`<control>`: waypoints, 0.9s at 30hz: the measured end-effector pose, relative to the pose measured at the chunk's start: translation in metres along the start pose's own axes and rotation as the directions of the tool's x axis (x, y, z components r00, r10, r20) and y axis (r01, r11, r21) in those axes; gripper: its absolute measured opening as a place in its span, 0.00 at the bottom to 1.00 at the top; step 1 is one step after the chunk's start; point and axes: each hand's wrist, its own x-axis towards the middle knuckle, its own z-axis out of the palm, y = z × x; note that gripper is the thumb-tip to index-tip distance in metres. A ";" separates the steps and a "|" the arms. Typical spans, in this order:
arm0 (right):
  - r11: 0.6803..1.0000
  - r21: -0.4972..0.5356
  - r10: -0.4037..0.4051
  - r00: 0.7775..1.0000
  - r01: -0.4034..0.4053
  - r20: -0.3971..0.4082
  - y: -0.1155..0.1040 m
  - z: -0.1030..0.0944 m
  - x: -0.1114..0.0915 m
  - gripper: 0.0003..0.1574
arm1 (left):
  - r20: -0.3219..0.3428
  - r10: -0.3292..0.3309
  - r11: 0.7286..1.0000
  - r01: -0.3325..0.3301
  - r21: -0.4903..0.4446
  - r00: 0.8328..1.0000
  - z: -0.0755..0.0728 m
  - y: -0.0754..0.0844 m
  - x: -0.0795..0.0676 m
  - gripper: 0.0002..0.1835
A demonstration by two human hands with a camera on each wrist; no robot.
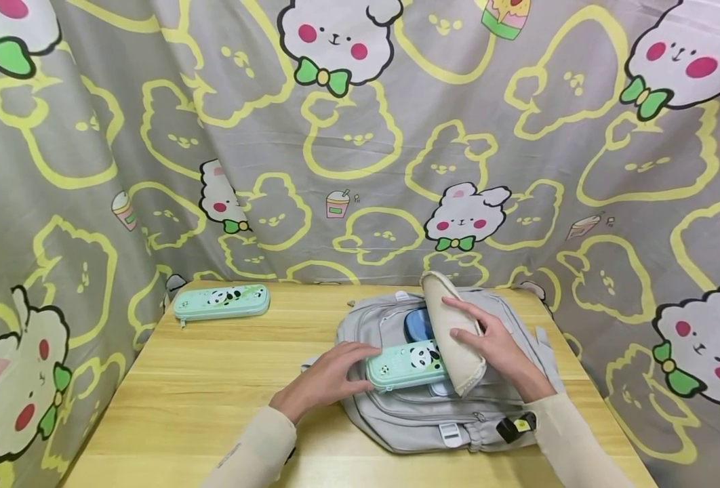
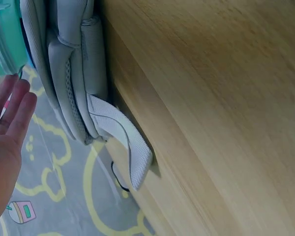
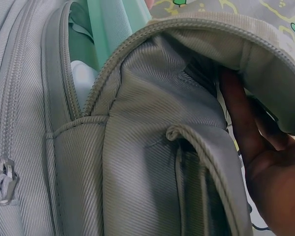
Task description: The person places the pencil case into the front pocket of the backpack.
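A grey backpack [image 1: 405,430] lies on the table with its front pocket unzipped. My right hand [image 1: 499,341] holds the pocket's pale front flap [image 1: 448,325] pulled away. In the right wrist view the fingers [image 3: 238,110] grip that flap near its zipped edge. My left hand [image 1: 329,379] holds the left end of a mint-green pencil case [image 1: 396,369] with a panda print, thumb at the near side and fingers at the far side. The case's right end is hidden behind the flap. A dark blue item [image 1: 417,325] shows inside the pocket, beyond the case.
A second mint-green panda pencil case [image 1: 222,303] lies at the table's back left. The wooden table [image 1: 213,379] is bordered by a grey patterned curtain [image 1: 360,237]. A strap [image 2: 130,135] of the backpack sticks out onto the table. A black-and-yellow tag [image 1: 516,427] sits at the bag's near right.
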 end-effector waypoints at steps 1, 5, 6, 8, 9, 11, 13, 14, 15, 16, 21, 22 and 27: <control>1.000 0.004 0.003 1.000 -0.003 0.002 0.000 0.000 0.000 0.39 | -0.006 0.003 1.000 -0.003 0.003 1.000 0.000 0.000 0.000 0.33; 1.000 0.017 0.011 1.000 -0.011 0.005 -0.001 0.000 -0.001 0.39 | -0.040 0.017 0.999 -0.015 0.037 0.999 -0.001 -0.001 -0.001 0.33; 1.000 0.015 0.011 1.000 -0.011 0.004 0.000 0.000 -0.001 0.39 | -0.047 0.017 0.999 -0.015 0.043 0.999 -0.001 -0.001 -0.002 0.32; 1.000 0.007 0.009 1.000 -0.009 0.001 0.000 0.001 -0.001 0.39 | -0.054 0.008 0.999 -0.005 0.051 0.998 0.000 -0.001 -0.002 0.32; 1.000 -0.001 0.006 1.000 -0.006 -0.001 0.000 0.001 -0.001 0.39 | -0.054 0.001 0.999 0.002 0.051 0.999 0.000 -0.001 -0.002 0.32; 1.000 -0.009 0.003 1.000 -0.003 -0.003 0.001 0.001 -0.001 0.38 | -0.051 -0.014 0.999 0.017 0.049 0.999 0.001 -0.002 -0.003 0.32; 1.000 -0.008 0.003 1.000 -0.003 -0.003 0.001 0.001 -0.001 0.38 | -0.050 -0.022 0.999 0.024 0.046 0.999 0.001 -0.002 -0.003 0.32; 1.000 -0.007 0.005 1.000 -0.005 -0.003 0.001 0.001 -0.001 0.39 | -0.051 -0.022 0.999 0.025 0.045 0.998 0.001 -0.003 -0.003 0.32; 1.000 0.000 0.007 1.000 -0.007 -0.002 0.001 0.001 -0.001 0.39 | -0.054 -0.022 0.999 0.025 0.044 0.998 0.002 -0.003 -0.003 0.32; 1.000 0.009 0.011 1.000 -0.011 -0.001 0.001 0.001 -0.001 0.39 | -0.058 -0.020 0.999 0.023 0.044 0.998 0.002 -0.003 -0.003 0.32; 0.999 0.036 0.031 1.000 -0.030 -0.001 0.001 0.001 0.000 0.40 | -0.082 0.006 0.999 -0.003 0.045 0.997 0.002 -0.003 -0.001 0.32; 0.999 0.038 0.033 0.999 -0.033 -0.003 0.001 0.001 0.000 0.40 | -0.082 0.012 0.999 -0.008 0.046 0.997 0.002 -0.003 0.000 0.32; 0.999 0.036 0.040 0.999 -0.040 -0.012 0.001 0.000 -0.001 0.40 | -0.064 -0.003 0.999 0.006 0.036 0.998 0.002 0.000 0.005 0.32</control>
